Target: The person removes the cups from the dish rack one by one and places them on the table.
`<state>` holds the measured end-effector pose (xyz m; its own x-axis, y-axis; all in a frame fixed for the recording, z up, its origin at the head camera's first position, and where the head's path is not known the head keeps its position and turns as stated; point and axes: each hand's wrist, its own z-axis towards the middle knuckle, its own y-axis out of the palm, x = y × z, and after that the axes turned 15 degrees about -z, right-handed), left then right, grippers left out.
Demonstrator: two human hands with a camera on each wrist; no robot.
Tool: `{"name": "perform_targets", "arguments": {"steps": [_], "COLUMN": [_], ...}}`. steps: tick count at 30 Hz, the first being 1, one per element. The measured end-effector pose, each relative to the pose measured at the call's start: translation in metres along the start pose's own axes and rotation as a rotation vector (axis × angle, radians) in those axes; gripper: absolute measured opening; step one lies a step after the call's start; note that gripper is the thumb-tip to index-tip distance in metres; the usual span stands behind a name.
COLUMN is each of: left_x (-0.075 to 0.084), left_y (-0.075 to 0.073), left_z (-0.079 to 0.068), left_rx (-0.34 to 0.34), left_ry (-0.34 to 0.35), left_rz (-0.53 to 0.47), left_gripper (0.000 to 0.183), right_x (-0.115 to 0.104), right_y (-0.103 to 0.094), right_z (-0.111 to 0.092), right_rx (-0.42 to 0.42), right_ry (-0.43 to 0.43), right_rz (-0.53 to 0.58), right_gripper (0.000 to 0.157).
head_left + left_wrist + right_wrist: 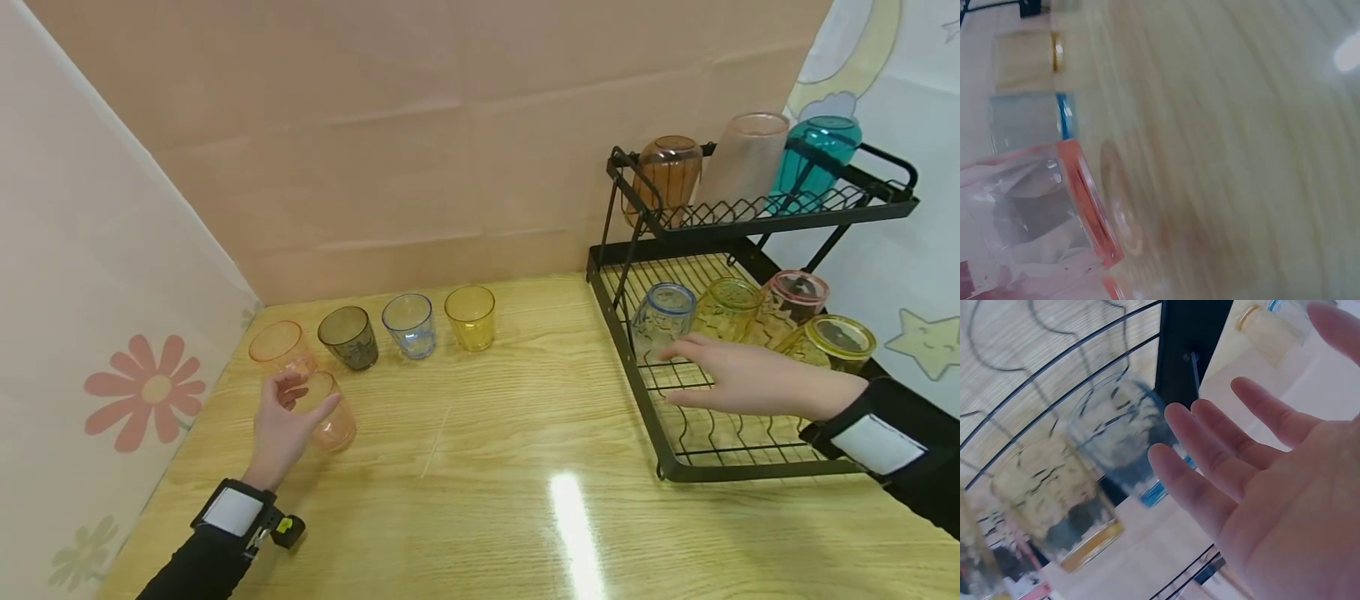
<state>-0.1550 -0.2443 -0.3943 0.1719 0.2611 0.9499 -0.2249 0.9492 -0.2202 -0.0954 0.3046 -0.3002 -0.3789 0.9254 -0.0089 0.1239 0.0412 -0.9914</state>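
In the head view my left hand [281, 425] holds a pink tumbler [335, 429] at the left of the table, thumb across its near side and fingers at its upper edge. The left wrist view shows that tumbler [1035, 200] tilted, its thick coloured base close over the wood. Just behind it stands another pink tumbler [281, 346]. My right hand [757, 375] reaches over the lower tier of a black dish rack [667, 462], fingers spread and holding nothing. Its fingertips are close to an upside-down glass with a blue base [663, 321].
A grey tumbler [350, 340], a blue one [410, 325] and a yellow one [471, 318] stand in a row by the back wall. Yellow [727, 308] and pink-based [787, 304] glasses sit inverted in the rack. Its upper tier carries brown [667, 179], frosted [742, 167] and teal [813, 167] glasses.
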Motion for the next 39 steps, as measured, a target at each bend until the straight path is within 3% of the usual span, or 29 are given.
{"name": "perform_targets", "arguments": {"steps": [5, 13, 23, 27, 34, 39], "left_x": [-0.008, -0.019, -0.020, -0.022, -0.022, -0.003], "left_y": [-0.020, -0.036, -0.049, -0.055, -0.075, -0.075], "left_z": [0.002, 0.003, 0.010, 0.014, 0.024, 0.031], "left_rx": [0.045, 0.105, 0.026, -0.018, -0.108, -0.137], "left_ry": [-0.029, -0.020, 0.008, 0.077, 0.366, 0.400], "left_rz": [0.051, 0.104, 0.206, 0.295, 0.541, 0.590], "left_gripper": [0.074, 0.078, 0.092, 0.092, 0.095, 0.094], "right_x": [0.009, 0.022, 0.045, 0.050, 0.063, 0.077], "right_y": [0.000, -0.002, -0.009, -0.010, -0.011, -0.010], "right_z": [-0.009, -0.016, -0.024, -0.026, -0.030, -0.034], "right_rx": [0.012, 0.067, 0.123, 0.125, 0.137, 0.104], "right_ry": [0.038, 0.084, 0.157, 0.181, 0.227, 0.296], "right_rz": [-0.013, -0.109, -0.127, -0.134, -0.144, -0.150], "right_gripper": [0.068, 0.070, 0.069, 0.069, 0.075, 0.089]}}
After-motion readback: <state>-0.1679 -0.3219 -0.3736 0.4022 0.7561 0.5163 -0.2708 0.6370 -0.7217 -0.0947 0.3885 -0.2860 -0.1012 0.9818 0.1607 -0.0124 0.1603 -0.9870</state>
